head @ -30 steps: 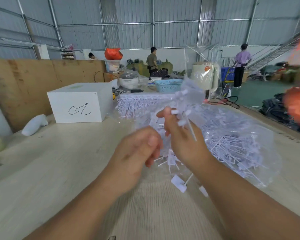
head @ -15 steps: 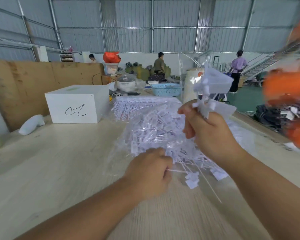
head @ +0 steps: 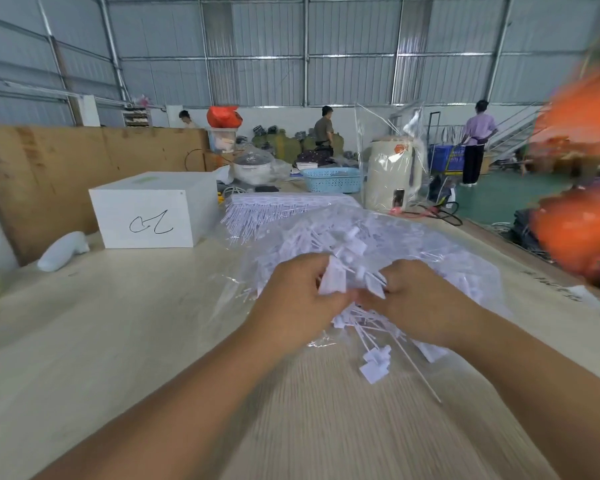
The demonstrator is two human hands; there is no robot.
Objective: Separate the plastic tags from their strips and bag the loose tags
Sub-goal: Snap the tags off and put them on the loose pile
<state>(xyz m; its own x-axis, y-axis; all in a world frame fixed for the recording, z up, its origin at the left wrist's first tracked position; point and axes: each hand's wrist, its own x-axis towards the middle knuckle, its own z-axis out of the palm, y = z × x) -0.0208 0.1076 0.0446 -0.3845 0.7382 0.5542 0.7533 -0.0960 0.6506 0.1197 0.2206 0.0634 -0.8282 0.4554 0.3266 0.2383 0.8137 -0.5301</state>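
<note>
Over the bag [head: 378,237], we are gripping one tag cluster [head: 336,277] with both left hand [head: 297,299] and right hand [head: 420,303], fingers curled; bag looking well filled, loose tags [head: 374,362] lying outside, uncut strips [head: 267,207] waiting behind

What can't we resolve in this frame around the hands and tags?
- Head view: left hand and right hand fingertips are curled under, so the exact grip on the tags is hidden.
- Whether those tags are on a strip: hidden by the hands.
- Mouth of the clear bag: lost in glare and clutter.
- Orange shape at the right edge: blurred, cut off.
</note>
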